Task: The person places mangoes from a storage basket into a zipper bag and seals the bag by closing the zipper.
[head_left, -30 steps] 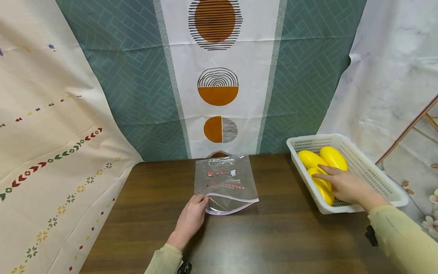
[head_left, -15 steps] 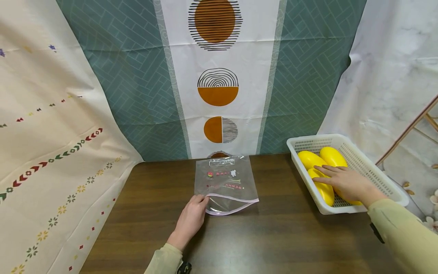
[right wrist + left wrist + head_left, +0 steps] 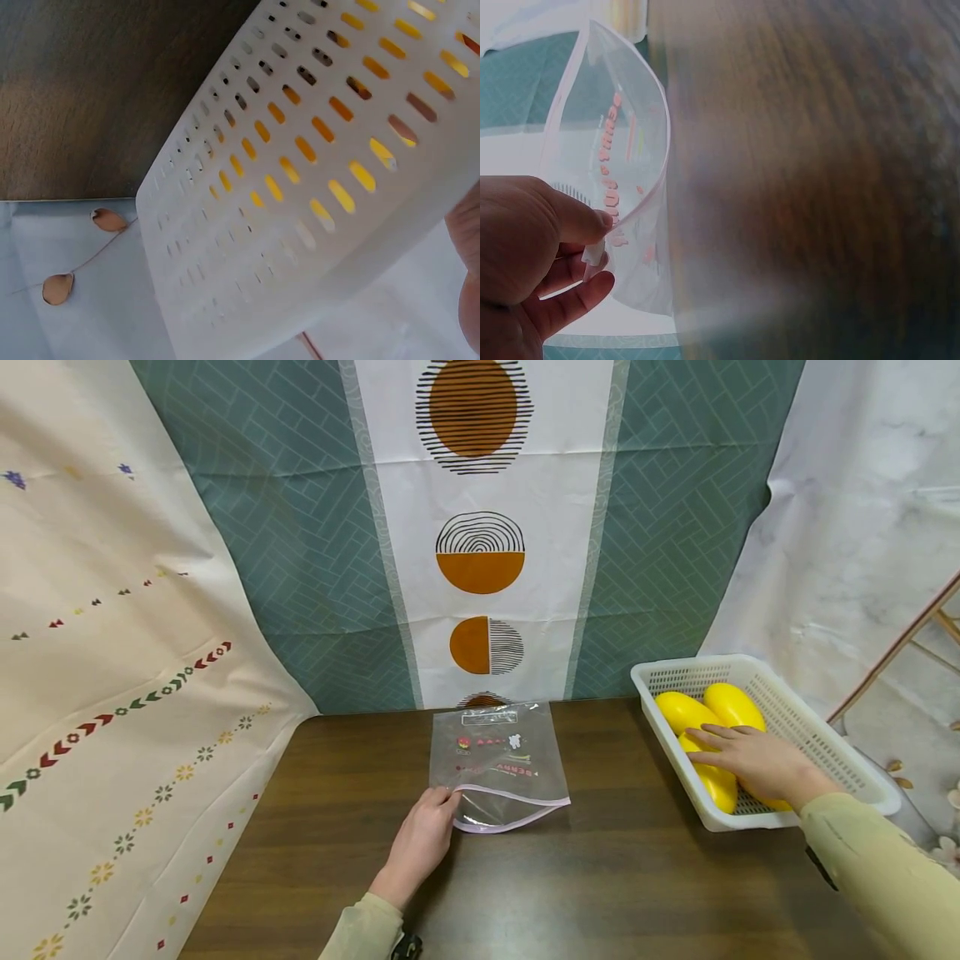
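Zip bag, clear, lies on the dark wood table, centre of the frame. Closest to the camera: pale left sleeve at the bottom edge, left of centre, with a black device at the wrist. Pale right sleeve fills the lower right. Left hand pinches the left corner of the bag mouth; left wrist view has thumb above, fingers below, a whitish tab between them. Mouth gapes toward the bottom of the frame, edged by a lilac zip strip. Beyond it, the bag body carries red print and a small white figure, far edge up by the foot of the backdrop.

Right hand, right of frame, palm down, fingers extended across the yellow pieces. Underside of the palm hidden. Three smooth, rounded pieces show, plus more yellow below the palm. All sit in a white slotted basket; right wrist view shows yellow through its slots.

Far side: teal-and-white backdrop with orange circles down the middle, patterned cream cloth at left, marble-look sheet at upper right.
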Tool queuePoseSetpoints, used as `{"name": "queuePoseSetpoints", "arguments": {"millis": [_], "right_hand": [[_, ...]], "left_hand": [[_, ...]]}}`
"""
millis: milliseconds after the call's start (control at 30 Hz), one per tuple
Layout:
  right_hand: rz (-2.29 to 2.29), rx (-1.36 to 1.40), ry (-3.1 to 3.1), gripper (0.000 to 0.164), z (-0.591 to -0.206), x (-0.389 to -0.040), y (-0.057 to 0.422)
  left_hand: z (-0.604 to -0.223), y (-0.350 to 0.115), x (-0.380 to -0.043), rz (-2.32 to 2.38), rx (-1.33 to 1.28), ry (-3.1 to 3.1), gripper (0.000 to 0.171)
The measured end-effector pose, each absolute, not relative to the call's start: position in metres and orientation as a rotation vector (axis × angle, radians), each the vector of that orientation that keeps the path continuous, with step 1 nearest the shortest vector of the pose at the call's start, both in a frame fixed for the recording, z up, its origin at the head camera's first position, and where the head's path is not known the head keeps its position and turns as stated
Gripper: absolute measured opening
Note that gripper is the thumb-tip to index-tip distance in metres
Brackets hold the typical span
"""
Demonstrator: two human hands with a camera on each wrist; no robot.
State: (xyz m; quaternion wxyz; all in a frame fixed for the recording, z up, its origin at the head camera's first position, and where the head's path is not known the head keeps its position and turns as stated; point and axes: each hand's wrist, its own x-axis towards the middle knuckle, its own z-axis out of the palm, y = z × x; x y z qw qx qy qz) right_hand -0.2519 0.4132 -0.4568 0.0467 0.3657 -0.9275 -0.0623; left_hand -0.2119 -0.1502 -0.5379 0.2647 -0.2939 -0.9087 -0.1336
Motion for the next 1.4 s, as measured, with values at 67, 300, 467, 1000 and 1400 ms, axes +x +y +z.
{"name": "queuePoseSetpoints", "arguments": {"millis": [67, 300, 467, 1000, 1400], "right_hand": [[-0.192, 1.109, -2.836, 0.062, -0.457, -0.251, 0.412], [-0.225, 1.113, -2.851, 0.058, -0.461, -0.252, 0.411], [-0.227, 1.157, -2.812, 0.058, -0.466, -0.255, 0.412], [-0.422, 1.146, -2.791, 0.057, -0.463, -0.263, 0.404], [-0.498, 1.143, -2.740, 0.058, -0.471, -0.270, 0.400]], "left_hand": [[-0.537, -0.150, -0.211, -0.361, -0.792, -2.455, 0.032], [-0.537, -0.148, -0.210, -0.363, -0.792, -2.451, 0.031], [-0.538, -0.147, -0.210, -0.354, -0.791, -2.454, 0.030], [-0.539, -0.146, -0.212, -0.370, -0.831, -2.426, 0.030], [-0.541, -0.146, -0.213, -0.359, -0.825, -2.410, 0.030]]}}
